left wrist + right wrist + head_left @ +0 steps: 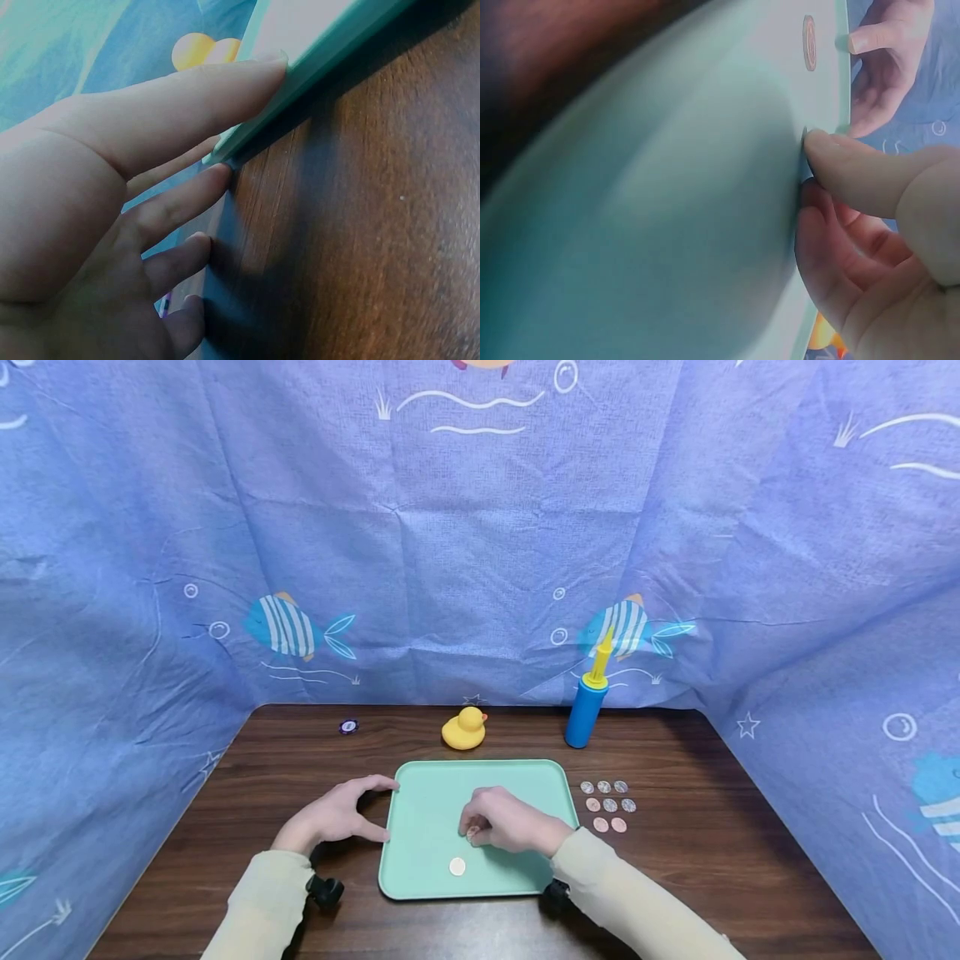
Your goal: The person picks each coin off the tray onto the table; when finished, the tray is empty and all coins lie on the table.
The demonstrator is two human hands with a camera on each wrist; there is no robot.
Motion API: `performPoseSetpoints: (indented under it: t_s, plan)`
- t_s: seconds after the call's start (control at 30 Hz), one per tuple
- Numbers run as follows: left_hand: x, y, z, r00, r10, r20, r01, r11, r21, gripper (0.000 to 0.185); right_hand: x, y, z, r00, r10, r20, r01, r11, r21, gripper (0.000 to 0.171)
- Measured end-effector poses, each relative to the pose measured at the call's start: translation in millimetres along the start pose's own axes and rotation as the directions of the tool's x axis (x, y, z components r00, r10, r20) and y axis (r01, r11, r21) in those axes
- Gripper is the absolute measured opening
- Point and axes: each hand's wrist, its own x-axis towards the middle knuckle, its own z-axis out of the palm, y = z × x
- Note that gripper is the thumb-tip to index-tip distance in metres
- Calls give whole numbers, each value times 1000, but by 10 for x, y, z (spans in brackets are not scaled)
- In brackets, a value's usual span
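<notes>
Mint-green plastic, the tray [491,777] lies flat on the dark wooden worktop [712,860] at lower centre of the head view, a rounded rectangle with a low raised rim. Its sides look nearly equal, so no long axis can be told; its near edge runs straight across the frame.

The left hand [337,814] rests on the worktop at the tray's left edge, forearm coming up from the lower left in a pale sleeve. Its fingers [187,202] are spread and fairly straight; in the left wrist view the thumb lies against the tray's rim and a fingertip touches the rim's corner, bracing it without curling round.

The right hand [506,820] is over the middle of the tray, forearm entering from the lower right, knuckles up and fingers curled down. Thumb and fingertips are pressed together, pinching a small coin [472,833] at the tray's surface; in the right wrist view the thumb tip [832,150] meets the tray floor, and the coin itself is mostly hidden there.

A second coin [457,866], round and pale with a coppery rim, lies flat on the tray just below the right hand.

To the right of the tray, a cluster of coins [609,805] sits on the worktop in rows, some silvery, some copper. Behind the tray stand a yellow rubber duck [464,729] and an upright blue pump [587,710] with a yellow handle.
</notes>
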Motion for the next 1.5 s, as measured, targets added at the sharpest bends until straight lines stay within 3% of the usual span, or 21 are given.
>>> performPoseSetpoints:
  t_s: [0.43,0.73,1.1,1.5]
  plan:
    - [-6,-16,-1,1000,-12,-4,12,1000,2,78,-77,79,-52,999,0,-36,0,1000,-1,11]
    - [-5,-13,2,1000,-11,2,11,1000,-3,78,-222,165,-107,998,42,-48,-34,989,145,3]
    - [-13,5,10,1000,-27,-3,27,1000,-3,77,-557,360,-289,990,86,-116,-57,971,234,2]
    - [-5,5,10,1000,-22,-5,22,1000,-2,76,-1014,615,-477,968,190,-165,-132,942,309,5]
